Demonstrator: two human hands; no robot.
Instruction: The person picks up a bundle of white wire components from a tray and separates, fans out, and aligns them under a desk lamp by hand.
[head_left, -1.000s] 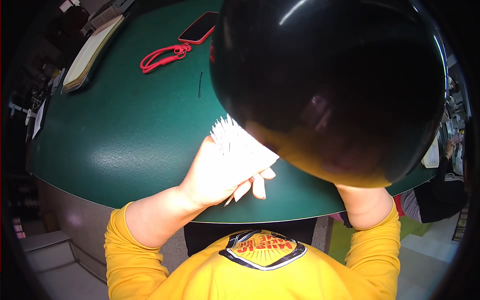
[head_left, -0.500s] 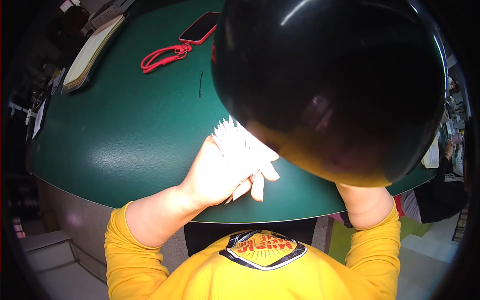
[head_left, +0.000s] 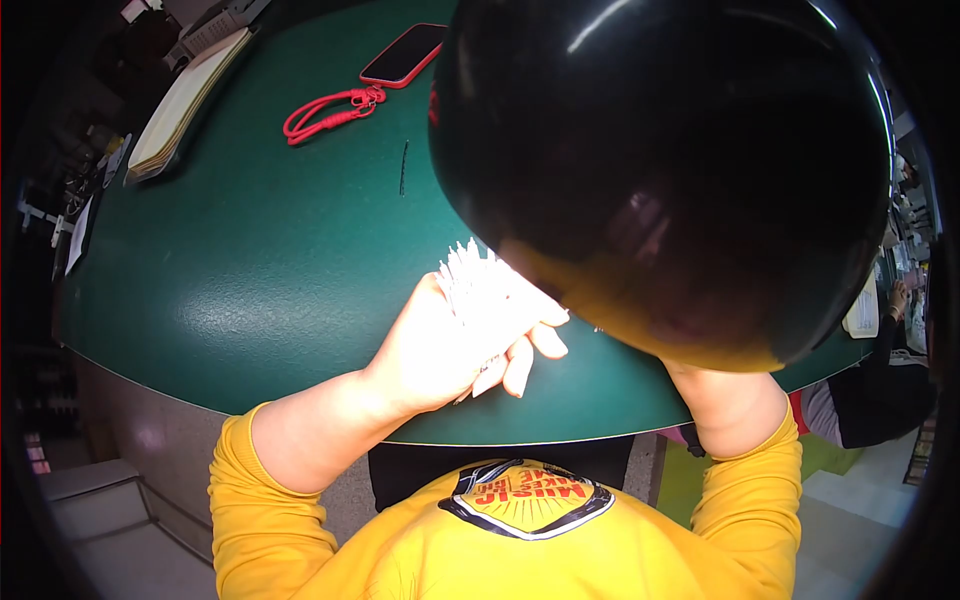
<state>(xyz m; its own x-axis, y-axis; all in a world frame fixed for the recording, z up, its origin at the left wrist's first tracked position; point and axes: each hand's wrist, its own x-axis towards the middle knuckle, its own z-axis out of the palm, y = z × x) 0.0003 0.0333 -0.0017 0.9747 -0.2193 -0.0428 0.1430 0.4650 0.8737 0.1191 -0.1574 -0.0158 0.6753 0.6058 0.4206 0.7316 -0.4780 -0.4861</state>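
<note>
My left hand (head_left: 430,350) is closed around a bundle of thin pointed sticks (head_left: 463,268), whose tips fan out above the thumb side. Strong light washes the hand and bundle to white, so their detail is lost. The bundle's lower ends show faintly beneath the fingers. A large glossy black dome (head_left: 660,180) covers the right half of the view, its edge close to my left fingertips. From under its lower rim comes my right wrist (head_left: 725,400); the dome hides that hand and whatever it may touch.
On the green table (head_left: 260,250) lie a phone in a red case (head_left: 404,55), a red wrist strap (head_left: 325,118) and a thin dark strip (head_left: 404,167). A paper stack (head_left: 190,103) rests at the left edge. Another person's hand (head_left: 897,297) shows at the far right.
My left hand and the bundle have shifted slightly right. The right wrist has moved a little left under the dome. The view has drifted very slightly.
</note>
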